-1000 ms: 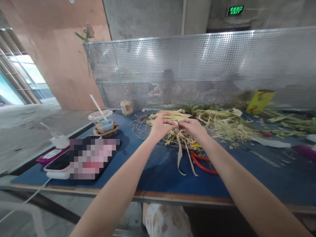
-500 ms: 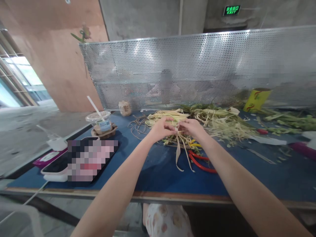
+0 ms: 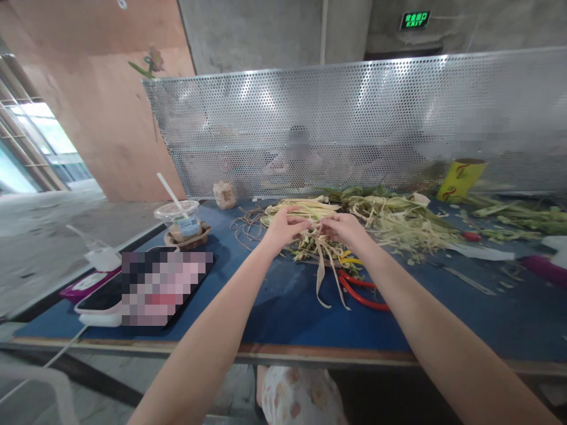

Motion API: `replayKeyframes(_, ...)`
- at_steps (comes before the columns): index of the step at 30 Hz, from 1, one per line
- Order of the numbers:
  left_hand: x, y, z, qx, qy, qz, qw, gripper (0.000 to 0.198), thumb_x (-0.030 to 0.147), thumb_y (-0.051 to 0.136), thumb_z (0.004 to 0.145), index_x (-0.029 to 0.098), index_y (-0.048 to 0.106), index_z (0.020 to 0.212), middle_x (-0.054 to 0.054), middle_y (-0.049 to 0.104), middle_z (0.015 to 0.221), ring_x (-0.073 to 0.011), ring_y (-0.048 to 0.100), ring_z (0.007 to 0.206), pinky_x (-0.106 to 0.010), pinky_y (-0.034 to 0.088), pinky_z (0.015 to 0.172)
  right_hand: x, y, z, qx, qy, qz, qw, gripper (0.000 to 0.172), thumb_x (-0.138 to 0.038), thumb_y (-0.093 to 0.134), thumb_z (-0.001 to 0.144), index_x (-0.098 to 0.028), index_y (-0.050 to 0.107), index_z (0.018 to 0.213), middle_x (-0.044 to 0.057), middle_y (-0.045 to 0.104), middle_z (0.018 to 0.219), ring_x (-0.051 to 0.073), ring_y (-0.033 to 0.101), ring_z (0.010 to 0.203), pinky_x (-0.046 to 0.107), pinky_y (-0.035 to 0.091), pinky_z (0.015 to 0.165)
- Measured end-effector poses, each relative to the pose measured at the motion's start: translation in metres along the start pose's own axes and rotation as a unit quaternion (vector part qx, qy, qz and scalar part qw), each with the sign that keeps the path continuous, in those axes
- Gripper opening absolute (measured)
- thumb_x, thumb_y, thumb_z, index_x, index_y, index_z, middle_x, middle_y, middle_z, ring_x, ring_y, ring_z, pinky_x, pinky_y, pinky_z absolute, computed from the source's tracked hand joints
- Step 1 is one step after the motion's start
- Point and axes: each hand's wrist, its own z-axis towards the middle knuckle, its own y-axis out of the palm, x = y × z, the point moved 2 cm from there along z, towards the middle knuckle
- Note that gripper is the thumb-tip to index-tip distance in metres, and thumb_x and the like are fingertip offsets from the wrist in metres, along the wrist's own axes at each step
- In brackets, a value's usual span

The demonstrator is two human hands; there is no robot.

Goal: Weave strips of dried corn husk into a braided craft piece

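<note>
My left hand [image 3: 287,229] and my right hand [image 3: 340,230] meet over the table with fingertips pinched together. Between them they grip pale strips of dried leaf, probably husk [image 3: 322,260], whose long ends dangle toward me. The exact hold is partly hidden by the fingers. Behind my hands lies a bundle of pale yellow-green husk leaves [image 3: 305,208]. Small greenish scraps [image 3: 305,248] are heaped just beneath. By my right wrist are the red curved handles [image 3: 361,293] of a tool, with something yellow [image 3: 349,258] beside them.
Loose husks [image 3: 398,215] spread to the right, near a knife-like blade [image 3: 469,280] and a yellow tube [image 3: 460,180]. Brown twine [image 3: 248,227] lies left of the bundle. A lidded cup with straw [image 3: 179,221], a phone [image 3: 106,293] and a tablet are at left. A perforated metal screen [image 3: 266,130] stands behind.
My left hand has shifted slightly, with its fingers now drawn closer to the right fingertips. The strips still hang in nearly the same place.
</note>
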Motion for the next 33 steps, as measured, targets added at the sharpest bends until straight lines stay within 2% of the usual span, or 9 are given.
replayKeyframes(2, -0.001, 0.000, 0.001, 0.011, -0.003, -0.023, 1.000, 0.058, 0.015, 0.066, 0.066, 0.013, 0.036, 0.117, -0.009, 0.066, 0.089, -0.0121, 0.061, 0.070, -0.023, 0.046, 0.058, -0.001, 0.001, -0.002, -0.006, 0.017, 0.011, 1.000, 0.013, -0.019, 0.060, 0.068, -0.017, 0.056, 0.056, 0.002, 0.062, 0.053, 0.013, 0.060, 0.051, 0.026, 0.049, 0.051)
replayKeyframes(4, -0.004, 0.000, 0.002, -0.005, -0.003, -0.013, 1.000, 0.068, 0.012, 0.066, 0.065, 0.013, 0.031, 0.123, -0.011, 0.066, 0.094, -0.0127, 0.062, 0.072, -0.024, 0.047, 0.061, -0.002, 0.003, -0.004, -0.011, 0.032, 0.021, 0.999, 0.013, -0.019, 0.059, 0.068, -0.017, 0.055, 0.056, 0.001, 0.061, 0.053, 0.013, 0.059, 0.051, 0.026, 0.049, 0.052)
replayKeyframes(8, -0.009, 0.001, 0.005, -0.032, 0.021, 0.040, 0.998, 0.077, 0.007, 0.070, 0.057, 0.009, 0.032, 0.125, -0.010, 0.068, 0.084, -0.0126, 0.062, 0.069, -0.028, 0.046, 0.070, -0.003, 0.004, -0.005, -0.011, 0.035, 0.024, 0.999, 0.012, -0.020, 0.061, 0.066, -0.017, 0.055, 0.056, 0.001, 0.061, 0.054, 0.012, 0.059, 0.052, 0.024, 0.049, 0.052)
replayKeyframes(12, -0.014, 0.002, 0.005, -0.031, 0.042, 0.074, 0.996, 0.077, 0.005, 0.069, 0.056, 0.006, 0.033, 0.124, -0.004, 0.067, 0.069, -0.0128, 0.062, 0.068, -0.028, 0.046, 0.073, 0.003, 0.002, 0.000, 0.002, 0.022, 0.010, 1.000, 0.010, -0.024, 0.065, 0.062, -0.018, 0.058, 0.060, -0.001, 0.059, 0.053, 0.011, 0.056, 0.052, 0.022, 0.046, 0.048)
replayKeyframes(18, -0.019, 0.007, 0.004, -0.025, 0.029, 0.072, 0.997, 0.082, 0.004, 0.069, 0.055, 0.006, 0.028, 0.126, 0.000, 0.065, 0.062, -0.0120, 0.061, 0.063, -0.026, 0.045, 0.067, 0.008, -0.001, 0.005, 0.021, -0.002, -0.021, 1.000, 0.015, -0.029, 0.068, 0.058, -0.018, 0.063, 0.066, -0.003, 0.057, 0.055, 0.009, 0.050, 0.050, 0.018, 0.039, 0.042)
replayKeyframes(23, -0.015, 0.006, 0.004, -0.031, 0.033, 0.075, 0.996, 0.076, 0.003, 0.066, 0.057, 0.008, 0.031, 0.124, 0.004, 0.063, 0.058, -0.0098, 0.059, 0.057, -0.022, 0.044, 0.061, 0.003, 0.001, 0.002, 0.004, 0.004, -0.006, 1.000, 0.013, -0.027, 0.068, 0.057, -0.017, 0.061, 0.064, -0.001, 0.058, 0.059, 0.010, 0.054, 0.053, 0.019, 0.039, 0.042)
replayKeyframes(29, -0.014, 0.009, 0.002, -0.052, 0.050, 0.097, 0.993, 0.077, 0.007, 0.068, 0.058, 0.007, 0.029, 0.125, 0.002, 0.065, 0.061, -0.0120, 0.061, 0.063, -0.027, 0.043, 0.071, 0.003, 0.005, 0.001, -0.019, 0.010, 0.030, 0.999, 0.012, -0.026, 0.066, 0.061, -0.018, 0.057, 0.062, -0.003, 0.056, 0.051, 0.009, 0.051, 0.045, 0.022, 0.043, 0.046)
replayKeyframes(33, -0.013, 0.009, 0.002, -0.051, 0.067, 0.107, 0.991, 0.079, 0.010, 0.068, 0.058, 0.006, 0.028, 0.126, 0.001, 0.066, 0.064, -0.0121, 0.061, 0.067, -0.027, 0.042, 0.075, 0.002, 0.005, 0.000, -0.019, 0.003, 0.036, 0.999, 0.013, -0.027, 0.068, 0.060, -0.018, 0.059, 0.063, -0.002, 0.057, 0.053, 0.010, 0.054, 0.048, 0.021, 0.044, 0.046)
